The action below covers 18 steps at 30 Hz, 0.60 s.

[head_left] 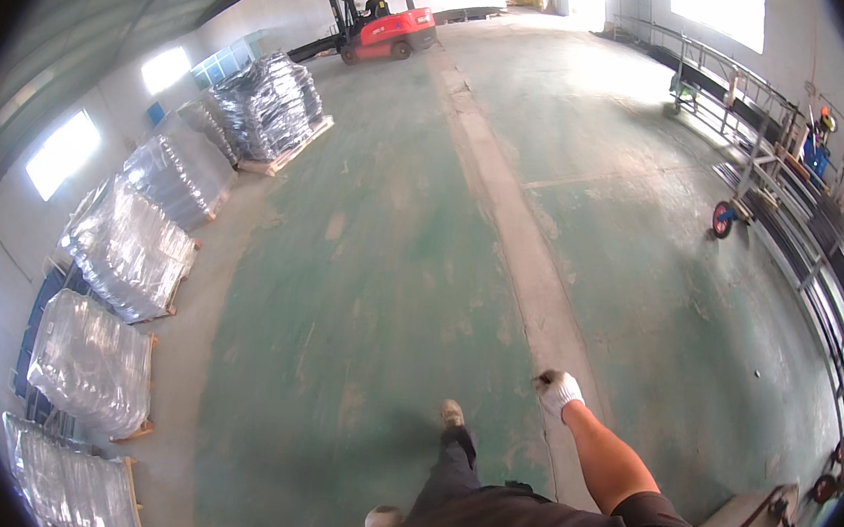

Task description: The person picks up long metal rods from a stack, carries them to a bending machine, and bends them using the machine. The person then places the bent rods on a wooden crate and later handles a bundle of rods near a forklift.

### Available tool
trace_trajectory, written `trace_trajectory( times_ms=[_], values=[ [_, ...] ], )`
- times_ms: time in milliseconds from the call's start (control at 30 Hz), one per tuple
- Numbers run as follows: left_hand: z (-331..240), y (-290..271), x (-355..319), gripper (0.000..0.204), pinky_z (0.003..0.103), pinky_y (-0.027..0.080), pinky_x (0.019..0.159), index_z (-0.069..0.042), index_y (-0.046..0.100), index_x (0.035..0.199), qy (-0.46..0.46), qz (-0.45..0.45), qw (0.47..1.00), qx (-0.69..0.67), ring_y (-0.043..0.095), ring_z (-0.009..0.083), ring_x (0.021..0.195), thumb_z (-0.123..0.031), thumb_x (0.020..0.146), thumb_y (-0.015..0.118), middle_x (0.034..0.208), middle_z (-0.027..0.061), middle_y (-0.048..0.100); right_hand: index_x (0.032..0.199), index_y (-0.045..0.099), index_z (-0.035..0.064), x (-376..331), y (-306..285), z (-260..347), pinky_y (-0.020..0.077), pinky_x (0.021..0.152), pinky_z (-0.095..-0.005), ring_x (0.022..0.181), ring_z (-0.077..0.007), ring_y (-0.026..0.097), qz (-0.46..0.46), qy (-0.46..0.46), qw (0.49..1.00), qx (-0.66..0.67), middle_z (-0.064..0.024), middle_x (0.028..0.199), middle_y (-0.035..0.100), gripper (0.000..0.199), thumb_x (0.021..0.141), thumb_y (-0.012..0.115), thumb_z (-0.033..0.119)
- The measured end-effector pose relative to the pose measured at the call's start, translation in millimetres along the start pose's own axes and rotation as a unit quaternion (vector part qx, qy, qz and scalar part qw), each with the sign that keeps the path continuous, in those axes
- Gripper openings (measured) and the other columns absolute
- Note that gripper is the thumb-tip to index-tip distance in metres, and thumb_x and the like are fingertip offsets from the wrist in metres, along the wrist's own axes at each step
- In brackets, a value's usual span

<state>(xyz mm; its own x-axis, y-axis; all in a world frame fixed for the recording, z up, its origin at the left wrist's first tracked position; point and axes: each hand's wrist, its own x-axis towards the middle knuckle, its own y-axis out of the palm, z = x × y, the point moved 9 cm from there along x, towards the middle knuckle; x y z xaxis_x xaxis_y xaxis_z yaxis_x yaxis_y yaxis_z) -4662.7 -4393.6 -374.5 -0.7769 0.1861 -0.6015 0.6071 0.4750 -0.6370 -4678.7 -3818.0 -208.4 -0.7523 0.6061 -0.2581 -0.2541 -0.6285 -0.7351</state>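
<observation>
My right hand point(557, 391), in a white work glove with a dark patch at the fingers, is held out in front of my body over the floor. Its fingers are curled in, and no object shows in them. Low in the view, my left hand point(382, 521) wears a similar glove and hangs beside my dark trousers point(449, 475). Its fingers are mostly hidden, so their pose cannot be made out. Neither hand touches anything that I can see. One shoe point(451, 413) is on the green floor point(370, 289), ahead of my body.
Film-wrapped pallet loads point(92, 360) line the left wall. A red forklift point(388, 25) with a person aboard stands at the far end. Metal racks point(809, 252) with wheels run along the right, where another person point(820, 138) is. A pale strip point(507, 206) crosses the floor lengthwise.
</observation>
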Motion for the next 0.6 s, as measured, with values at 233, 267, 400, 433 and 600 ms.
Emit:
trace_trajectory(
  times_ms=[233,267,400,433,600],
  values=[
    [-153.3,-150.1,257.7,0.023,0.046,0.060,0.090,-0.012,0.080,0.098,0.020,0.018,0.966,0.259,0.075,0.0309,0.104,-0.028,0.091,0.065,0.107,0.0116,0.078,0.105,0.077,0.0060,221.6,30.7,-34.2,0.0587,0.082,-0.0415,0.095,-0.0341,0.075,-0.035,0.048,0.992,-0.109,-0.0164,0.103,0.077,0.034,0.091,0.070,0.036],
    [-192.0,-167.6,301.4,0.023,0.047,0.060,0.091,-0.012,0.080,0.098,0.087,0.040,0.935,0.343,0.075,0.0317,0.104,-0.028,0.091,0.065,0.108,0.0117,0.078,0.106,0.077,0.0102,231.0,63.7,-76.7,0.0593,0.081,-0.0429,0.095,-0.0340,0.075,0.063,0.020,0.969,-0.240,-0.0159,0.105,0.077,0.031,0.088,0.072,0.035],
    [-370.9,-297.0,475.0,0.024,0.047,0.058,0.092,-0.010,0.079,0.103,0.156,-0.028,0.944,0.288,0.074,0.0364,0.103,-0.025,0.089,0.065,0.111,0.0166,0.077,0.106,0.078,0.0122,200.6,139.8,-170.3,0.0597,0.082,-0.0458,0.102,-0.0332,0.075,0.393,0.036,0.842,-0.369,-0.0152,0.111,0.077,0.024,0.088,0.071,0.026],
    [-439.7,-334.7,505.7,0.025,0.047,0.058,0.091,-0.008,0.078,0.104,0.094,-0.057,0.989,0.096,0.073,0.0369,0.103,-0.025,0.090,0.065,0.109,0.0180,0.077,0.107,0.080,0.0128,185.9,144.3,-191.0,0.0594,0.085,-0.0442,0.106,-0.0318,0.075,0.447,0.104,0.823,-0.335,-0.0142,0.114,0.077,0.028,0.087,0.073,0.030],
    [-496.4,-423.8,674.6,0.033,0.045,0.057,0.090,-0.005,0.074,0.110,0.074,-0.158,0.979,-0.101,0.073,0.0371,0.103,-0.030,0.091,0.065,0.107,0.0205,0.076,0.122,0.074,0.0117,373.4,164.7,-197.1,0.0536,0.098,-0.0460,0.117,-0.0321,0.069,0.431,0.157,0.824,-0.333,-0.0130,0.127,0.072,0.041,0.092,0.066,0.038]
  ],
)
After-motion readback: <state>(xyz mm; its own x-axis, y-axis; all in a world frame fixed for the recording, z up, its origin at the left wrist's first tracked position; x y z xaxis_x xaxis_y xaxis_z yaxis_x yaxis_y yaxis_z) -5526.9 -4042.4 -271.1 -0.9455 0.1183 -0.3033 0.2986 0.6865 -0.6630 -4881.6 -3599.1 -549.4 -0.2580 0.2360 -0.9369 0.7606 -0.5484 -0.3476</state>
